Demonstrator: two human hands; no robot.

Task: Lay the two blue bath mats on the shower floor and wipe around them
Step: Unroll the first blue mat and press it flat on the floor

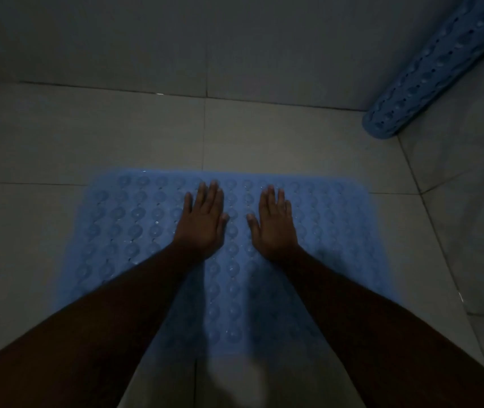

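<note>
A blue bath mat (134, 228) with rows of round bumps lies spread flat on the grey tiled shower floor (87, 136), in the middle of the head view. My left hand (202, 219) rests palm down on it, fingers together and pointing away from me. A little to the right, my right hand (276, 225) lies palm down on the mat in the same way. Neither hand holds anything. My forearms cover the mat's near part. A second blue mat (429, 72), rolled into a tube, leans in the far right corner.
Grey tiled walls close the space at the back (205, 39) and on the right (470, 201). Bare floor tiles lie to the left of the flat mat and between it and the back wall. The light is dim.
</note>
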